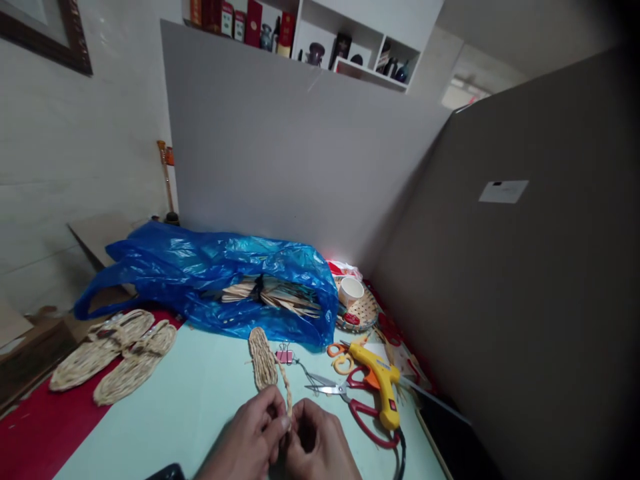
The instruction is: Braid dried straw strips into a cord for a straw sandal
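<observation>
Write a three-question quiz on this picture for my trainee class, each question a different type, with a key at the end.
1. Multiple choice: what do the left hand and right hand hold between them?
a) scissors
b) a braided cord
c) a binder clip

2. True or false: in the picture, the glue gun lies to the left of the woven sole.

3. Fill in: the large plastic bag beyond the sole is ____.

Key:
1. b
2. False; the glue gun lies right of the woven sole.
3. blue

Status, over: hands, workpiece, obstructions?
Left hand and right hand pinching braided straw cord. Woven sole just beyond. Red-handled scissors to the right, clear of cord.
</observation>
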The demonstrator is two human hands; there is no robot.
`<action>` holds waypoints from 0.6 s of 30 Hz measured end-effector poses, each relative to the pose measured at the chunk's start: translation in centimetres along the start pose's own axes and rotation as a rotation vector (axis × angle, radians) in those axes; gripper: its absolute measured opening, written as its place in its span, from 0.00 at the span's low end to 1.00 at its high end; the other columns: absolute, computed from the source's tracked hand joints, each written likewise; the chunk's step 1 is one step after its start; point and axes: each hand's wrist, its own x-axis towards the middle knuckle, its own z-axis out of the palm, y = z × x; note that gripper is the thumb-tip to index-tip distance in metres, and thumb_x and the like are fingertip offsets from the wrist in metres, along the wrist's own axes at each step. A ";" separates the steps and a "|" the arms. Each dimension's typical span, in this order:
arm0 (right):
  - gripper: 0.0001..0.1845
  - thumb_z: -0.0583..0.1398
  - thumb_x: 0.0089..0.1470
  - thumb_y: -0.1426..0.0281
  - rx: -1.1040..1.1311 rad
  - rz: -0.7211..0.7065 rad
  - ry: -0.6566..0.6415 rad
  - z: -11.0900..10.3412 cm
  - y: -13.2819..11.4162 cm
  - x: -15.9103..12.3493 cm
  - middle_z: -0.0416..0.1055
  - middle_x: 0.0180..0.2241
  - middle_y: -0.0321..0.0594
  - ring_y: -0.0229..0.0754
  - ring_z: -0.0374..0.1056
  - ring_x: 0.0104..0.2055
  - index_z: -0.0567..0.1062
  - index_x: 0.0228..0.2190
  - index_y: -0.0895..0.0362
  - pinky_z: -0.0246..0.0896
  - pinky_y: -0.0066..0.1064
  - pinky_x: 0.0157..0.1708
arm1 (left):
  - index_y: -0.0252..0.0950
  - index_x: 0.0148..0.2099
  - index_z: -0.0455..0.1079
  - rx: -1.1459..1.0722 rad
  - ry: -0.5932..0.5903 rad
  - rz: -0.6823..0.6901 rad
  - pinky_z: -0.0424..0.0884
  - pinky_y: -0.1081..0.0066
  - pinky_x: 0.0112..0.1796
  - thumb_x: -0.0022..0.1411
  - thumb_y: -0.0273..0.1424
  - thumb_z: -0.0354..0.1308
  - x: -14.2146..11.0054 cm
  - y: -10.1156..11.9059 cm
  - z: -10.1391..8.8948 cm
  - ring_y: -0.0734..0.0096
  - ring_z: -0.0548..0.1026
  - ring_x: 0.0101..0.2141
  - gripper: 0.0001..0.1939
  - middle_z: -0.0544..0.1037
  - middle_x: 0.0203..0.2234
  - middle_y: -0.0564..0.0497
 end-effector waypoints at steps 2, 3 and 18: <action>0.13 0.60 0.54 0.60 0.052 -0.014 -0.026 -0.3 0.0 -0.1 0.69 0.23 0.39 0.40 0.63 0.26 0.67 0.27 0.56 0.57 0.30 0.28 | 0.41 0.32 0.62 0.018 0.022 0.004 0.50 0.77 0.14 0.59 0.48 0.58 -0.1 0.2 0.0 0.79 0.58 0.12 0.17 0.67 0.15 0.62; 0.14 0.60 0.55 0.59 0.105 -0.018 -0.051 -0.6 -0.2 -0.2 0.71 0.24 0.40 0.41 0.64 0.27 0.68 0.28 0.56 0.57 0.30 0.29 | 0.41 0.32 0.61 0.026 0.034 0.009 0.50 0.77 0.14 0.59 0.48 0.58 -0.1 0.3 0.0 0.79 0.58 0.12 0.17 0.67 0.15 0.62; 0.13 0.65 0.52 0.66 0.234 -0.044 -0.201 -2.8 -2.6 -0.2 0.74 0.26 0.37 0.40 0.69 0.28 0.67 0.36 0.56 0.59 0.28 0.30 | 0.43 0.34 0.57 0.198 0.106 0.090 0.59 0.74 0.22 0.60 0.37 0.53 0.6 0.8 -0.2 0.72 0.63 0.21 0.07 0.64 0.21 0.60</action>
